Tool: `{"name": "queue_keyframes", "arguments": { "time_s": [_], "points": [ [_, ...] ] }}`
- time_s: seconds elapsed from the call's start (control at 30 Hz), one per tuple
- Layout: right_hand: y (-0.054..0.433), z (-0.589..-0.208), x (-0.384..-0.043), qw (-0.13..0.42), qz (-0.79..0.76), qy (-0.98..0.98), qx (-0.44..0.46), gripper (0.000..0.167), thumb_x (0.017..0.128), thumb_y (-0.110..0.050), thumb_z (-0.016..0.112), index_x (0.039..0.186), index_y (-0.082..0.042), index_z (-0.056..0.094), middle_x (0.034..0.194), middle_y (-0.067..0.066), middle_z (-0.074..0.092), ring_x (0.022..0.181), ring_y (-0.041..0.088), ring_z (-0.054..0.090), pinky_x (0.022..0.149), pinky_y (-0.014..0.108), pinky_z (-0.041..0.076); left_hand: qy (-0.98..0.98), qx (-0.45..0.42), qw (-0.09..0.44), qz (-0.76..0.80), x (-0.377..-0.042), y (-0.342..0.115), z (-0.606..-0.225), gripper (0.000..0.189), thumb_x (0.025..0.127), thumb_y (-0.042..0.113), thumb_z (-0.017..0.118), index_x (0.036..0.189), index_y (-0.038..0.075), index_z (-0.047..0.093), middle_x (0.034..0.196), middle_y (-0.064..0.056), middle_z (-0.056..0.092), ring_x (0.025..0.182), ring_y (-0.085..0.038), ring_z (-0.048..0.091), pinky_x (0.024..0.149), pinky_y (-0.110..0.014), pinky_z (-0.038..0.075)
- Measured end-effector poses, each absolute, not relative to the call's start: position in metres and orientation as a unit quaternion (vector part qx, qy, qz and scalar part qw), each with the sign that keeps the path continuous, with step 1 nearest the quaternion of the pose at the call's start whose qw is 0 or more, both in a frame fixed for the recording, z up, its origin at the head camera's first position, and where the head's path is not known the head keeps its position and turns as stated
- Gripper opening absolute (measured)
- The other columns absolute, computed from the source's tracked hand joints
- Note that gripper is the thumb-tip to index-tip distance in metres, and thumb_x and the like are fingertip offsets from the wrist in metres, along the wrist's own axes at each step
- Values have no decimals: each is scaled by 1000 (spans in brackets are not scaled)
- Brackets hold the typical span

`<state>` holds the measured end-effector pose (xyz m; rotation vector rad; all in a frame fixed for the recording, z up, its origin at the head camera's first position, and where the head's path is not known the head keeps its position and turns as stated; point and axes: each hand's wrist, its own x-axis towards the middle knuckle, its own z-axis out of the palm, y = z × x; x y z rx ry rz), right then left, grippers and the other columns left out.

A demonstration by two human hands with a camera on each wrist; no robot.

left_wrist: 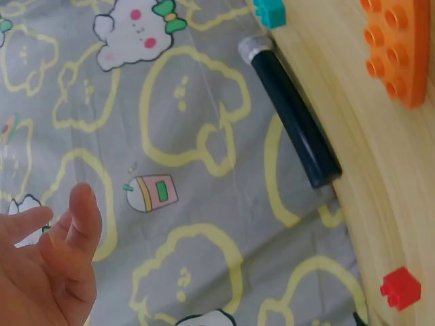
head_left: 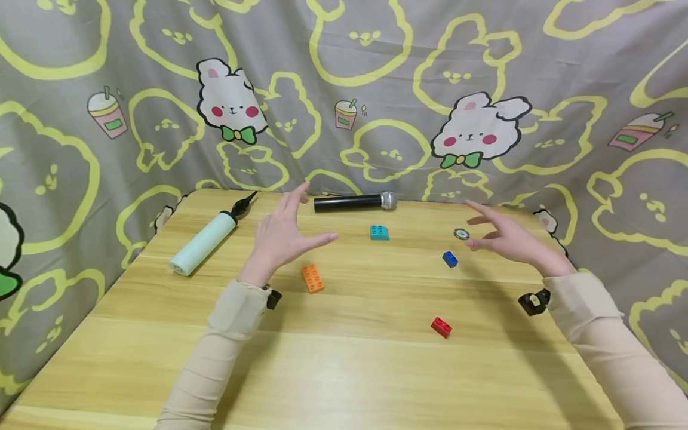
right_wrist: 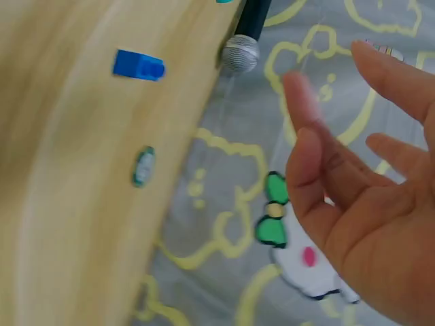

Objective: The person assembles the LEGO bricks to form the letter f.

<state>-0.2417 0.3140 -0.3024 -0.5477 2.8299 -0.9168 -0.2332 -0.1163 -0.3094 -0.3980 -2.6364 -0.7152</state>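
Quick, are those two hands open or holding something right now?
Left hand: open, holding nothing.
Right hand: open, holding nothing.

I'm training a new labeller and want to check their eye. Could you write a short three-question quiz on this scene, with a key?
1. True or false: the left hand and right hand are both empty.
2. Which lies nearest the chip? A: pump. B: blue brick. C: orange brick.
3. Fill the gap: the microphone points its silver head toward the person's ____.

Key: 1. True. 2. B. 3. Right.
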Motion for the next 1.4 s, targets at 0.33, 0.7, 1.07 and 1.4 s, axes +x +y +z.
{"name": "queue_keyframes", "arguments": {
  "time_s": [0.33,0.7,1.07,1.4],
  "points": [
    [334,-345,-248,163,-512,833,-131,79,93,-17,63,155,-18,13,131,-14,53,98,10,66,74,25,52,-879,-185,138,-416,-227,-116,-309,85,75,48,77,146,25,35,128,-2,56,66,-14,60,64,-32,48],
    [343,-392,-263,220,-606,753,-133,74,98,-8,51,155,-16,4,138,-9,41,101,11,62,71,24,47,-806,-245,85,-532,-216,-109,-307,72,80,25,76,143,21,41,124,-6,56,55,-21,56,58,-29,50],
    [340,-413,-275,217,-531,814,-92,73,94,-14,60,153,-8,18,152,22,26,84,2,58,63,19,46,-805,-261,43,-532,-208,-91,-315,65,75,20,80,131,15,49,120,-7,58,51,-20,53,54,-28,48],
    [332,-414,-284,213,-499,837,-68,64,91,-20,65,145,-5,36,151,21,29,89,7,54,64,22,50,-801,-263,-13,-537,-209,-61,-334,56,71,22,84,118,13,54,115,-3,60,50,-17,54,47,-28,46]
  ]
}}
